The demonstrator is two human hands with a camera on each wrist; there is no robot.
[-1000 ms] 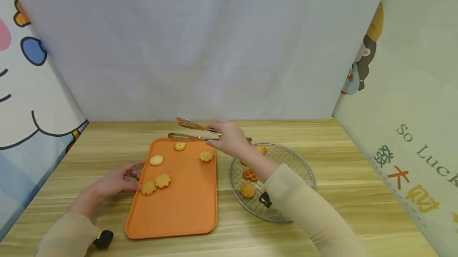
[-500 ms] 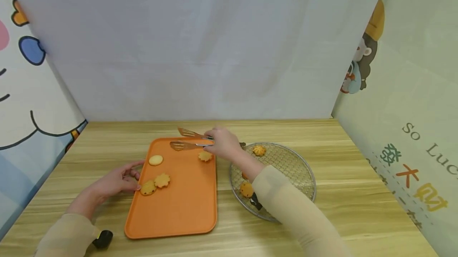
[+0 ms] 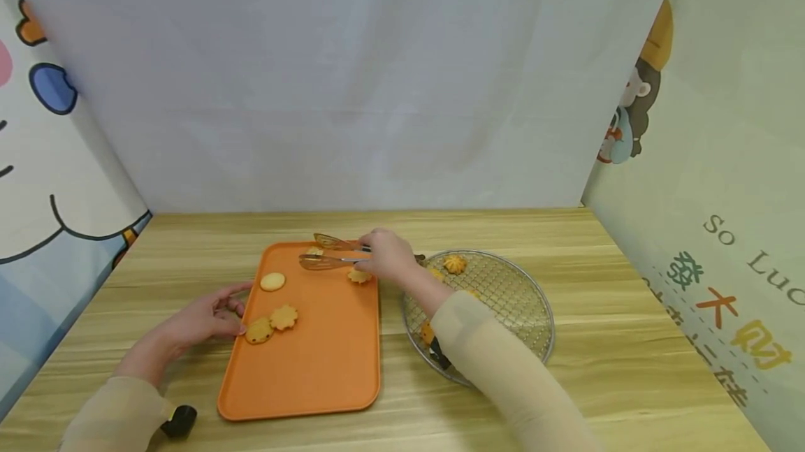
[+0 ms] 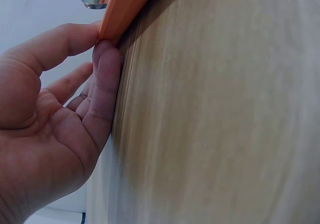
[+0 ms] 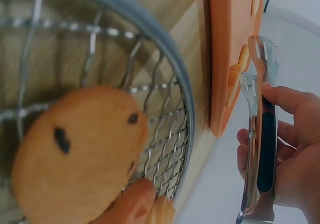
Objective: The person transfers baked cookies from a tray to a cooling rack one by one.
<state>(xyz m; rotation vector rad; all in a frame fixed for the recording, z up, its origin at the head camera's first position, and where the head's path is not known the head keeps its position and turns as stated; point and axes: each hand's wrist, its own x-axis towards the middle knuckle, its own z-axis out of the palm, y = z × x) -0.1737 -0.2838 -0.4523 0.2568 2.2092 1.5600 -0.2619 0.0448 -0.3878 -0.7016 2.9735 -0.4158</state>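
My right hand (image 3: 390, 255) grips a pair of metal tongs (image 3: 323, 263) with slotted ends and dark handle grips (image 5: 268, 149). The tong arms stand spread over the far end of an orange tray (image 3: 314, 375). Between and beside their ends show a round cookie (image 3: 314, 251), partly covered, and a flower-shaped cookie (image 3: 358, 276). My left hand (image 3: 200, 318) pinches the tray's left edge between thumb and finger. Near it on the tray lie a chocolate-chip cookie (image 3: 258, 330), another flower-shaped cookie (image 3: 284, 316) and a pale oval cookie (image 3: 273, 281).
Right of the tray sits a round wire rack (image 3: 516, 312), partly hidden under the right forearm. It bears a swirled cookie (image 3: 455, 263), a chip-studded round cookie (image 5: 85, 154) and other baked pieces. A white curtain (image 3: 377, 89) hangs behind the wooden table (image 3: 629, 340).
My right hand and the tongs have come down and slightly nearer, from above the tray's far edge to low over the cookies there. The left hand keeps its hold on the tray edge.
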